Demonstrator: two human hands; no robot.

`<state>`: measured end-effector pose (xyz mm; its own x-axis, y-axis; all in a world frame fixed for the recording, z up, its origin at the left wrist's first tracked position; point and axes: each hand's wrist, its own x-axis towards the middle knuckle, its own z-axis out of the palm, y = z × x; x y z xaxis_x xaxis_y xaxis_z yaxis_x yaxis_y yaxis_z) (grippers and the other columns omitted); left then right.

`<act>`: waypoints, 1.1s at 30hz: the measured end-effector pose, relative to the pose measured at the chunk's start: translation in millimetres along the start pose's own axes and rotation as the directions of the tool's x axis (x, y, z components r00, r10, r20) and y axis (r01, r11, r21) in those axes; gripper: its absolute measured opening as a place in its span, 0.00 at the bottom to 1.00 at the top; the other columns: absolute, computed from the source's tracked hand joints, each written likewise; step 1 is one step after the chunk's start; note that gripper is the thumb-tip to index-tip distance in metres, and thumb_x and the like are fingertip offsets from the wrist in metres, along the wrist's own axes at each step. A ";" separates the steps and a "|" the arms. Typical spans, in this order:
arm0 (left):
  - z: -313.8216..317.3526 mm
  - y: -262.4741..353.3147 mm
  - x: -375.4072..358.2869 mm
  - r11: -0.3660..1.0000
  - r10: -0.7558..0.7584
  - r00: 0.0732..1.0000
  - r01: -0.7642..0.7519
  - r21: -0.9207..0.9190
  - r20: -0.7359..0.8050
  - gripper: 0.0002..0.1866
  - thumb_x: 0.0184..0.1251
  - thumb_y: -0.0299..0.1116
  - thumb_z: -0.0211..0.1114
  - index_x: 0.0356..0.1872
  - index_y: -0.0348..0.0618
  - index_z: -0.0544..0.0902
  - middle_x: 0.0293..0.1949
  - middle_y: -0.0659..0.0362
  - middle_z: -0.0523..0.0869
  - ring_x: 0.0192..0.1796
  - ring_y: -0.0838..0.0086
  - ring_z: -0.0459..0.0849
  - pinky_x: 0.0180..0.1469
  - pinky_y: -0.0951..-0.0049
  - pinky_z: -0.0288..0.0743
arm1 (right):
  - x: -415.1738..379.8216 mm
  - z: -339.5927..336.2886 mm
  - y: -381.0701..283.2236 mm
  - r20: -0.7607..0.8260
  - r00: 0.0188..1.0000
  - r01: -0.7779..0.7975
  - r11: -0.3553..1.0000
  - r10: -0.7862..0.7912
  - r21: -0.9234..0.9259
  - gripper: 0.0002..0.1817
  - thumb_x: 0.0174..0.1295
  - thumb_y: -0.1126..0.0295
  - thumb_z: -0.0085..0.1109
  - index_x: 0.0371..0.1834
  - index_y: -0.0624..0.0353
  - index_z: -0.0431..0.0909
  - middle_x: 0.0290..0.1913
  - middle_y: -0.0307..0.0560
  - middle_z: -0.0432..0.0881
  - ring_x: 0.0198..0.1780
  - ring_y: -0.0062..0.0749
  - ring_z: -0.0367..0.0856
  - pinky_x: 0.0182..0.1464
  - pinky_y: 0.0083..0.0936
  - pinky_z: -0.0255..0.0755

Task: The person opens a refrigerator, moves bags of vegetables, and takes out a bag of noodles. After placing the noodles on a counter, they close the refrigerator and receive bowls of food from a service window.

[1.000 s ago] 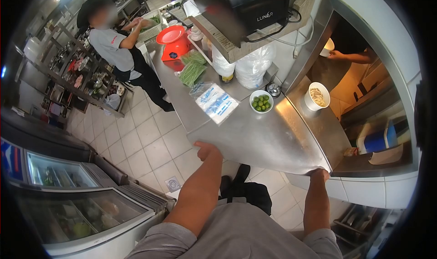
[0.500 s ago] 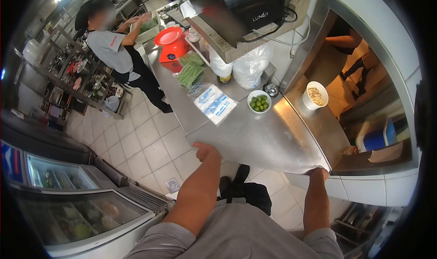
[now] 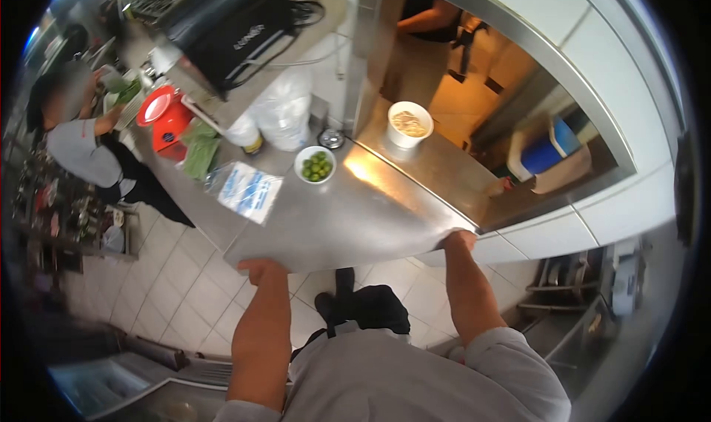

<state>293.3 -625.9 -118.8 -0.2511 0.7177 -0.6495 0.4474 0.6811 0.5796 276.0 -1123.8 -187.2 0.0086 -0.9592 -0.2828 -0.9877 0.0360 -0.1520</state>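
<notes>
A stainless steel counter (image 3: pixel 326 229) stretches in front of me. My left hand (image 3: pixel 263 268) is closed at its front edge, toward the left, with the fingers partly hidden. At the right corner, my right hand (image 3: pixel 461 238) is curled over the edge beside the tiled wall. Between and beyond my hands stands a white bowl of small green limes (image 3: pixel 317 166). Left of it lies a pack of white plastic bags with blue print (image 3: pixel 250 192). A white tub with pale, sliced-looking food (image 3: pixel 409 124) sits on the pass-through ledge (image 3: pixel 444 174).
Behind the bags are bagged green vegetables (image 3: pixel 198 151) and a red scale (image 3: pixel 169 118). A black machine (image 3: pixel 233 29) occupies a shelf above clear bags (image 3: pixel 281 111). A co-worker (image 3: pixel 85 151) stands far left. Another person's arm (image 3: pixel 429 20) shows through the opening, near a blue container (image 3: pixel 548 151).
My view has swung right, so the counter and its items appear farther left. Both hands remain at the counter edge. The co-worker's hands are now lower, near the greens.
</notes>
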 end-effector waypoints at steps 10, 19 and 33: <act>23.7 -11.6 37.4 0.996 -0.076 0.995 0.072 -0.061 -0.058 0.52 0.64 0.76 0.38 0.52 0.27 0.83 0.52 0.41 0.86 0.53 0.42 0.84 0.61 0.42 0.73 | 40.8 25.3 5.5 0.161 0.979 -0.173 0.936 0.128 0.307 0.18 0.63 0.63 0.60 0.52 0.61 0.81 0.54 0.55 0.84 0.54 0.40 0.87 0.52 0.37 0.83; 6.2 1.8 17.8 0.995 -0.032 0.997 0.038 0.087 -0.066 0.52 0.67 0.74 0.36 0.45 0.22 0.84 0.49 0.33 0.85 0.53 0.38 0.84 0.59 0.42 0.74 | -59.2 -53.3 -9.1 0.242 0.950 -0.297 0.813 0.198 0.501 0.20 0.62 0.66 0.63 0.57 0.61 0.79 0.56 0.50 0.85 0.56 0.43 0.85 0.57 0.36 0.82; -0.2 3.4 20.8 0.997 0.018 0.994 -0.009 0.083 -0.103 0.44 0.68 0.69 0.43 0.39 0.26 0.84 0.40 0.36 0.87 0.46 0.41 0.86 0.52 0.45 0.78 | -37.8 -22.7 3.2 0.294 0.932 -0.354 0.699 0.211 0.621 0.26 0.73 0.56 0.39 0.63 0.60 0.77 0.62 0.48 0.82 0.63 0.40 0.79 0.63 0.36 0.74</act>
<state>289.4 -608.5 -130.3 -0.3305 0.7410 -0.5845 0.5193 0.6599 0.5430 268.9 -1093.8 -155.5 -0.1547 -0.8041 -0.5740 -0.5965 0.5392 -0.5945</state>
